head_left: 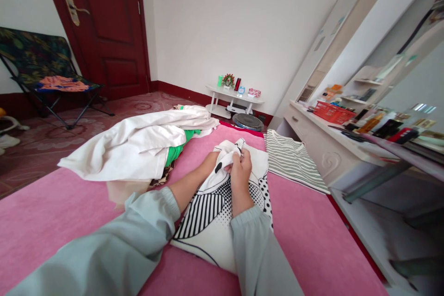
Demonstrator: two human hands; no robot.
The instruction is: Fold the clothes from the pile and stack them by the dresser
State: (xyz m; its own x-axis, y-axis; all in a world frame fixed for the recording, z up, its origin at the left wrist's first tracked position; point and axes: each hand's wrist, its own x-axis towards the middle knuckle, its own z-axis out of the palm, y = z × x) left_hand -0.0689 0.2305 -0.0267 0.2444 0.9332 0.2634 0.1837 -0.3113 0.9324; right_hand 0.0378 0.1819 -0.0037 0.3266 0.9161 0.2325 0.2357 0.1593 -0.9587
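Note:
A white shirt-like garment [215,236] with black stripes, dots and curved lines lies folded on the pink bedcover. At its far end, my right hand [242,166] is closed on a bunched part of the cloth, fingers curled around it. My left hand [212,161] reaches into the same bunch from the left. Cloth covers most of its fingers, though it appears to grip the fabric there. The bunch is lifted a little above the rest of the garment. Both my forearms, in pale grey-green sleeves, lie over or beside the garment.
A pile of white clothes [128,148] with a green piece [178,148] is to the left. On the right lies a striped shirt [293,159], flat. A dressing table [322,148] with a red basket [333,113] borders the bed's right side. Beyond stands a small white table [234,95].

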